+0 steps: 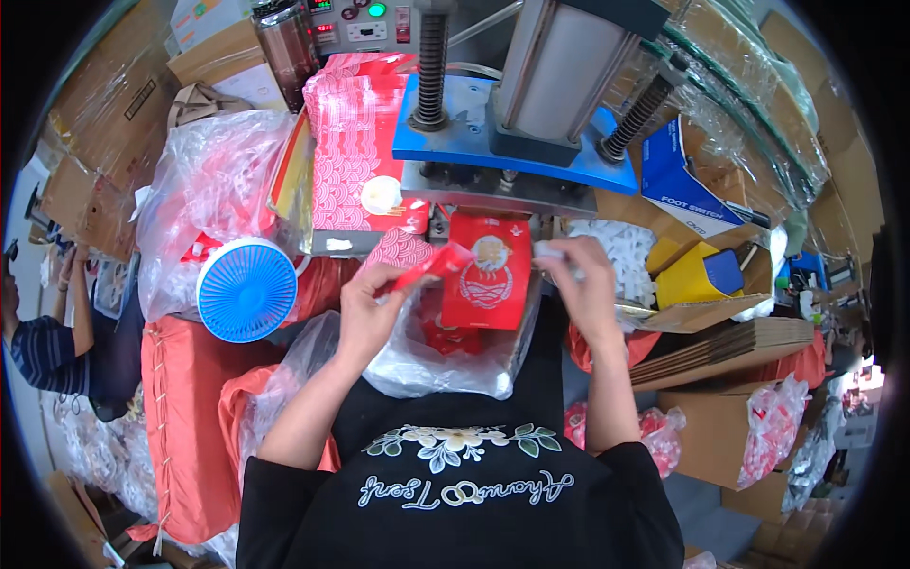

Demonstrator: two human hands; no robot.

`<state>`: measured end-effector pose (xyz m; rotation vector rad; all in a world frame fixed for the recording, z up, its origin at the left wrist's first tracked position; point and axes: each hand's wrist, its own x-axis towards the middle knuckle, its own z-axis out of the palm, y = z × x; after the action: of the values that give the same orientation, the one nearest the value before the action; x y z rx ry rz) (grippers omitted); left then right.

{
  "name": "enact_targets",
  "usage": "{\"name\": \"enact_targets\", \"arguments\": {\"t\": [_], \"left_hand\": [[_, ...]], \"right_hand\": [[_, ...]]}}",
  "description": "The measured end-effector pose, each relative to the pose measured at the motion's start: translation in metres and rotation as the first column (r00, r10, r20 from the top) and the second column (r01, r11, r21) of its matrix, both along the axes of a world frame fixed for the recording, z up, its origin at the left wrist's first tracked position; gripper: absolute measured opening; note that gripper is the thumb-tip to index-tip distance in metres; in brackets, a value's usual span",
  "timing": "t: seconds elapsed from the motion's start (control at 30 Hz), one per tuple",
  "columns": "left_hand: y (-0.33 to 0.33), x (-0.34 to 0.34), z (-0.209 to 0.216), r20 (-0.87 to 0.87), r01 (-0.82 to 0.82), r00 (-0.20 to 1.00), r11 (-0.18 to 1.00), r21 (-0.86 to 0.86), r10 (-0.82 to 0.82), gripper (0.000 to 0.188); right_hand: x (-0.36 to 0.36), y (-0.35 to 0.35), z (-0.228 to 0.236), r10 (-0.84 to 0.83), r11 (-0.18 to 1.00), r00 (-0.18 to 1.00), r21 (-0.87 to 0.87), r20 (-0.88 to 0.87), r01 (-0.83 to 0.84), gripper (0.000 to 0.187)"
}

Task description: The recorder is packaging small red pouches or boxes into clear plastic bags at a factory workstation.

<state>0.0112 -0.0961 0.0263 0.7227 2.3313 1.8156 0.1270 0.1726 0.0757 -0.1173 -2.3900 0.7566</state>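
Head: card [487,284] edge near right hand [590,283]

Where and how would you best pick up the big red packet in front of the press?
Probably by pinching the big red packet at its lower edge, coming from the near side. It looks flat and thin, and that edge points away from the press, while its upper end lies close to the machine.

grey metal ledge [343,244], front edge showing, red patterned sheets [349,156] lying flat on it
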Motion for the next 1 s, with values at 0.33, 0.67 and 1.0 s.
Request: {"name": "enact_targets", "arguments": {"t": [0.33, 0.67, 1.0], "left_hand": [[0.021, 0.029, -0.038, 0.234, 0.257, 0.938, 0.966, 0.019, -0.254, 0.022], [0.090, 0.001, -0.018, 0.727, -0.145, 0.656, 0.911, 0.386, -0.203, 0.025], [0.042, -0.059, -0.001, -0.506, -0.258, 0.853, 0.948, -0.189, 0.131, 0.069]], "right_hand": [[-0.008, -0.029, 0.006, 0.322, 0.930, 0.901, -0.278, 0.292, -0.243, 0.030], [0.033, 0.051, -0.008, -0.354, 0.935, 0.810, 0.203, 0.468, 0.291, 0.029], [0.039, 0.060, -0.042, -0.084, 0.990, 0.929, -0.073, 0.361, 0.118, 0.026]]}}
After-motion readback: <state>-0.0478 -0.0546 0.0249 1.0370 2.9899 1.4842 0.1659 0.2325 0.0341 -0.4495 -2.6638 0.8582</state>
